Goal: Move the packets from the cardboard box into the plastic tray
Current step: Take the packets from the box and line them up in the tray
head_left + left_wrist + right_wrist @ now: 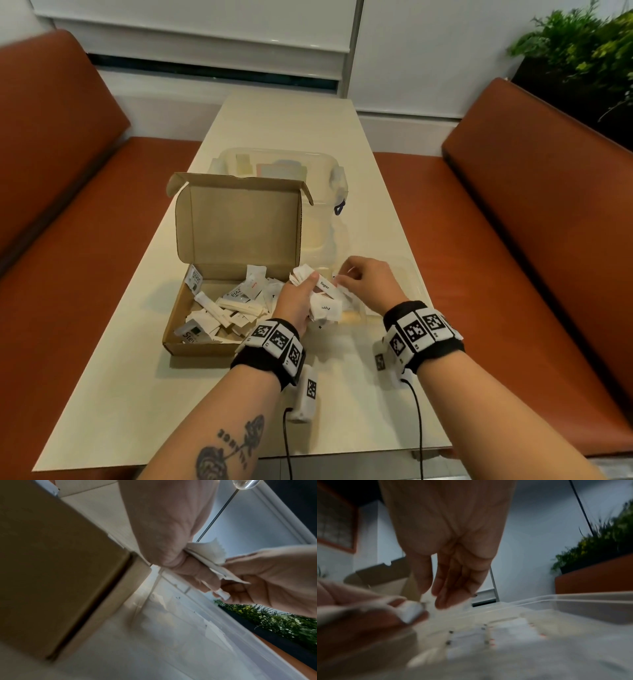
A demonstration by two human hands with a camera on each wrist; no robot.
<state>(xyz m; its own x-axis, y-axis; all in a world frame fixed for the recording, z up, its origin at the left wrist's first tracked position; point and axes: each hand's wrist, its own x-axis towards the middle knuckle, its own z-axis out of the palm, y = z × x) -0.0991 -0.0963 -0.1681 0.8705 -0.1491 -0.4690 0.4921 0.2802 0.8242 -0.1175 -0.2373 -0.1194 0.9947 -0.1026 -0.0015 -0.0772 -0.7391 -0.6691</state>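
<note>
Head view: left hand [297, 301] grips crinkled paper packets [323, 299]

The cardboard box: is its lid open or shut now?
Open. The cardboard box has its lid standing up behind it, and the packets inside are plainly visible.

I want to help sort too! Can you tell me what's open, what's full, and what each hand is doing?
cardboard box: lid up, many packets still inside.
plastic tray: open, a few packets lying in it.
clear tub: behind the box, lid state unclear.
left hand: grips a bunch of packets.
right hand: fingertips at one packet of the bunch.
</note>
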